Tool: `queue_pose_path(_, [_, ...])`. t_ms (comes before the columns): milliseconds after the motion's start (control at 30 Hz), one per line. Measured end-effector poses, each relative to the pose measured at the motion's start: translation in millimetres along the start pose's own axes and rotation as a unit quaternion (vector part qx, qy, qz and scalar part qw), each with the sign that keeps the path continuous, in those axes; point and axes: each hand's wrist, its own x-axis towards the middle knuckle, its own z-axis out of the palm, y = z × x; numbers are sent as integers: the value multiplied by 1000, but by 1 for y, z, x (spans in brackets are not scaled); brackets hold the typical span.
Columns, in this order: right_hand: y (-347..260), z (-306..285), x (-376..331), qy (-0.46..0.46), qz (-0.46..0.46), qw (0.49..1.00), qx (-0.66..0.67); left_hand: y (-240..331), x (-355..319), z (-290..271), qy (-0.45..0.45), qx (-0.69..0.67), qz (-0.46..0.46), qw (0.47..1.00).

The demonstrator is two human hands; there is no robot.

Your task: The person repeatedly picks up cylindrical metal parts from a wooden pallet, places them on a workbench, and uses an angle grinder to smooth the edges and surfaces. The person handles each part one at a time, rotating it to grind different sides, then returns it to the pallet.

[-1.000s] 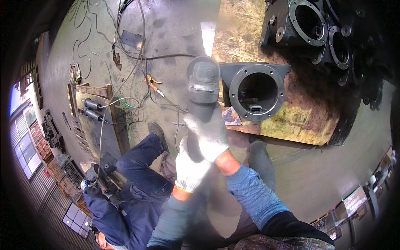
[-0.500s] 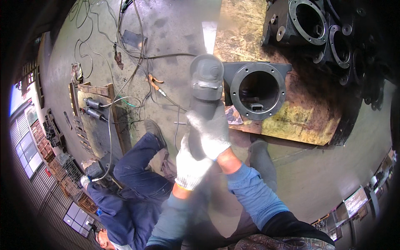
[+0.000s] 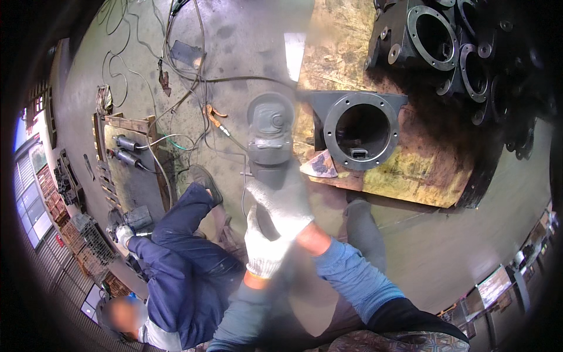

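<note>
A dusty grey angle grinder point(image 3: 270, 132) is held up in front of me, its round head pointing away. My right hand point(image 3: 284, 202), in a white knit glove, is wrapped round the grinder's body behind the head. Lower down, my left hand point(image 3: 267, 246), also gloved, grips the rear part, which the fingers mostly hide. To the right of the tool, apart from it, a dark cast housing point(image 3: 319, 108) with a bare metal ring flange point(image 3: 331, 141) and a round bore lies on a stained board point(image 3: 434, 170). A folded patterned cloth point(image 3: 321, 165) lies beside the housing.
Several similar housings point(image 3: 404, 44) are stacked at the far right. Cables point(image 3: 202, 88) and an air blow gun point(image 3: 217, 120) lie on the floor to the left. A co-worker point(image 3: 176, 276) in dark blue crouches at lower left, near a wooden pallet point(image 3: 135, 126) bearing two cylindrical tools.
Both my hands have drawn the grinder leftward and slightly nearer, away from the housing. At lower left, the co-worker's head and gloved hand have shifted.
</note>
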Motion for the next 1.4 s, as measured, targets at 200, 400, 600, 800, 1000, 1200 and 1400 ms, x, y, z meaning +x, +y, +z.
queue_pose_path(200, [3,1,3,13,2,999,-37,-2,6,2,10,-14,29,999])
queue_pose_path(400, [2,2,6,7,49,993,-106,-15,4,10,-7,-57,-36,998])
queue_pose_path(600, [22,5,13,-17,67,987,-147,-38,-1,24,-20,-70,-87,994])
queue_pose_path(800, [62,5,27,-48,110,974,-194,-78,3,54,-6,-130,-120,984])
queue_pose_path(1000, [96,15,33,-3,125,972,-198,-107,-6,71,23,-218,-135,966])
queue_pose_path(1200, [66,29,10,76,50,984,-150,-94,0,45,-8,-144,-98,985])
queue_pose_path(1400, [26,29,5,123,2,991,-49,-59,20,14,-56,-193,-23,979])
